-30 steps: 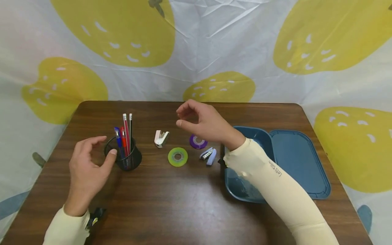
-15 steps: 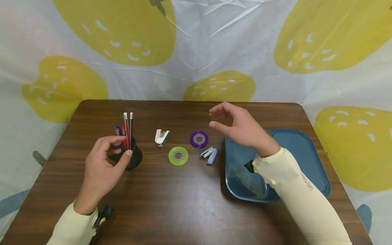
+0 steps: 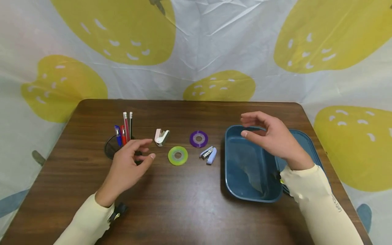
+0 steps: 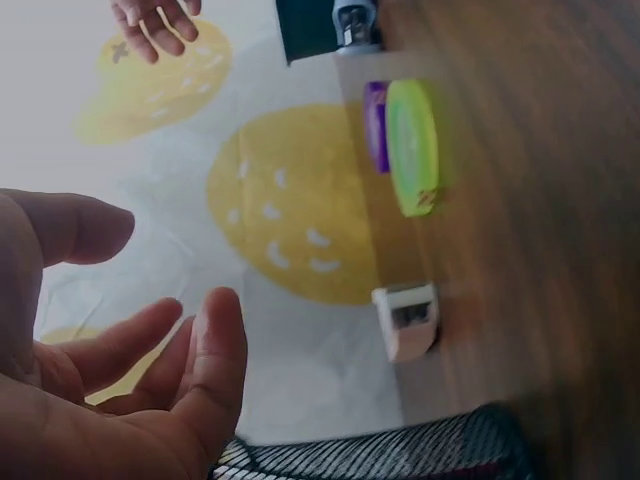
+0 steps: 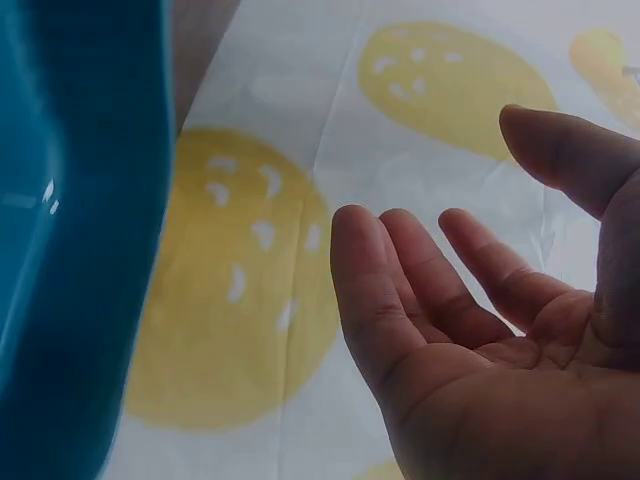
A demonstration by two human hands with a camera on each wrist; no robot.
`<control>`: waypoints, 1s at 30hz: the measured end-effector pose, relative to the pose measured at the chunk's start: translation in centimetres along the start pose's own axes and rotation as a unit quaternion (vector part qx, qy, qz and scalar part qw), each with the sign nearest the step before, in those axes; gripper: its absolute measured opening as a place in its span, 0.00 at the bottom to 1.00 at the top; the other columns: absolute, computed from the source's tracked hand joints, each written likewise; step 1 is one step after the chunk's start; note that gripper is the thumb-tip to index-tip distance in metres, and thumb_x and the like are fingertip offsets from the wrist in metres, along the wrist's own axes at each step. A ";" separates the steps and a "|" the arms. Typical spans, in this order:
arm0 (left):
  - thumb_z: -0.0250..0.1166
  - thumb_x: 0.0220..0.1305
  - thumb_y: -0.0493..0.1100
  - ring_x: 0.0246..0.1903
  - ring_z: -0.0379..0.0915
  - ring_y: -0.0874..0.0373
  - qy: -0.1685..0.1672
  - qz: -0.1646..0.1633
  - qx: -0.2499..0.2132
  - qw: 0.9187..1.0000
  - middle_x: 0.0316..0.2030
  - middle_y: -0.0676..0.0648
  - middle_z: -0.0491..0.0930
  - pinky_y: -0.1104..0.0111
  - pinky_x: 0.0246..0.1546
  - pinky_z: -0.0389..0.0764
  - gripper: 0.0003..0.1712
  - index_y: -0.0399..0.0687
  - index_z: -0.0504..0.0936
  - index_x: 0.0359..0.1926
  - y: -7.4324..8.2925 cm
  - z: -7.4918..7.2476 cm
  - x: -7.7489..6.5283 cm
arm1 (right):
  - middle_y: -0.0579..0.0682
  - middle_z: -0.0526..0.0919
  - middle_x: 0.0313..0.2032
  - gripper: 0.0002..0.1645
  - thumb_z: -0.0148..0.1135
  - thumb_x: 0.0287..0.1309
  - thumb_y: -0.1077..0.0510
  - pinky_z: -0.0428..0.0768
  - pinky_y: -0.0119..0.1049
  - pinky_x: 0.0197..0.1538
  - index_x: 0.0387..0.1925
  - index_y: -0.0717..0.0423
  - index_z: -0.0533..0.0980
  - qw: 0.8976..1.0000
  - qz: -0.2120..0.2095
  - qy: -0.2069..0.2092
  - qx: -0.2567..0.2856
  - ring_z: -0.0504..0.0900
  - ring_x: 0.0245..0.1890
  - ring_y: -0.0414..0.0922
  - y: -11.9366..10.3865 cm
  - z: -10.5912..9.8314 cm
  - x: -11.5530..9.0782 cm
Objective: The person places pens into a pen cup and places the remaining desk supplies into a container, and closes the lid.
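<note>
My left hand [image 3: 130, 166] hovers in front of the black mesh pen cup [image 3: 111, 148], its fingers loosely bent with nothing between them. Pens and two pencils [image 3: 126, 124] stand in that cup, which the hand partly hides. Just beyond the left fingertips lies a white and pink stapler [image 3: 161, 137]. A green tape roll [image 3: 178, 156], a purple tape roll [image 3: 199, 139] and a lavender stapler [image 3: 208, 155] rest mid-table. Over the right side of the blue plastic box [image 3: 245, 163], my right hand [image 3: 272, 137] is raised, fingers relaxed, holding nothing.
A blue lid [image 3: 306, 144] lies right of the box, partly covered by the right forearm. The brown wooden table [image 3: 190, 211] ends at a patterned cloth [image 3: 196, 51] hung behind it.
My left hand has moved right, from the cup's left side across its front. The right hand has shifted right from above the purple tape to above the box. The tabletop objects stay put.
</note>
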State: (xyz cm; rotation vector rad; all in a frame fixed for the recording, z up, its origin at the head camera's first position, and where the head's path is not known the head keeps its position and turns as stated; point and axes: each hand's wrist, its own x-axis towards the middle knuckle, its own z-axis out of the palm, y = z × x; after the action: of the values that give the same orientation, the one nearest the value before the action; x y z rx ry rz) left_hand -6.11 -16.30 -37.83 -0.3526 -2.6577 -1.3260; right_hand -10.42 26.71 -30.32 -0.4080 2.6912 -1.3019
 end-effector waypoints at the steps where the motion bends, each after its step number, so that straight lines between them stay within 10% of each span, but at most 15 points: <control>1: 0.72 0.69 0.40 0.48 0.85 0.52 -0.009 -0.007 -0.001 1.000 0.52 0.46 0.83 0.74 0.43 0.88 0.22 0.46 0.84 0.62 0.0 0.2 0.2 | 0.48 0.79 0.68 0.31 0.68 0.72 0.49 0.83 0.36 0.64 0.72 0.45 0.73 1.000 0.001 0.005 -0.002 0.80 0.64 0.45 0.4 -0.2 -0.4; 5: 0.71 0.69 0.40 0.50 0.86 0.50 -0.032 -0.028 -0.013 0.999 0.52 0.45 0.85 0.73 0.44 0.89 0.20 0.44 0.85 0.61 0.1 1.2 0.7 | 0.51 0.79 0.67 0.31 0.68 0.72 0.51 0.79 0.17 0.56 0.72 0.46 0.73 1.000 0.012 0.026 -0.009 0.80 0.59 0.38 2.1 -0.7 -2.1; 18: 0.73 0.66 0.46 0.51 0.86 0.50 -0.094 -0.062 0.051 0.992 0.58 0.43 0.86 0.51 0.53 0.85 0.27 0.43 0.84 0.64 -1.3 4.6 2.0 | 0.59 0.80 0.65 0.32 0.70 0.71 0.49 0.77 0.13 0.49 0.70 0.56 0.74 0.993 0.053 0.092 -0.050 0.76 0.52 0.27 7.6 -0.4 -5.7; 23: 0.72 0.67 0.48 0.51 0.87 0.49 -0.106 -0.080 0.065 0.989 0.59 0.41 0.85 0.53 0.54 0.86 0.27 0.41 0.83 0.63 -2.3 5.4 2.7 | 0.61 0.76 0.69 0.34 0.70 0.70 0.49 0.75 0.10 0.47 0.72 0.55 0.73 0.991 0.070 0.097 -0.067 0.77 0.60 0.43 9.1 -0.2 -6.6; 30: 0.73 0.67 0.47 0.46 0.89 0.51 -0.110 -0.102 0.061 0.987 0.54 0.40 0.88 0.56 0.48 0.89 0.26 0.40 0.85 0.62 -2.9 6.0 3.6 | 0.65 0.70 0.73 0.38 0.67 0.72 0.45 0.85 0.60 0.59 0.76 0.53 0.69 0.990 0.113 0.048 -0.064 0.74 0.67 0.67 10.4 0.2 -7.2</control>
State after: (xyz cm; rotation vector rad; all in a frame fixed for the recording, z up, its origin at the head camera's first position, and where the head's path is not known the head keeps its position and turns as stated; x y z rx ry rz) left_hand -10.59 -12.63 -42.80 -0.2265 -3.0128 -1.2336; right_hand -5.46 34.81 -38.67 -0.0493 2.8099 -1.1165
